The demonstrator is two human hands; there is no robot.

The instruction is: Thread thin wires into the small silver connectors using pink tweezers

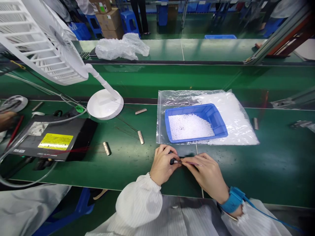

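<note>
The 2 hands met low over the table: the left hand pinched a small dark part between thumb and fingers, and the right hand gripped a thin reddish strip whose end touched that part. It seemed to be the step of fitting these 2 pieces together, which would call for steady fingertips and a straight line-up. Just beyond the hands stood a blue tray of tiny white pieces.

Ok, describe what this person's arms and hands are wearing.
Both the left hand and right hand are bare, no gloves. White, finely striped sleeves end in gathered elastic cuffs. The right wrist carries a blue wrist strap with a thin blue cable trailing off it.
</note>
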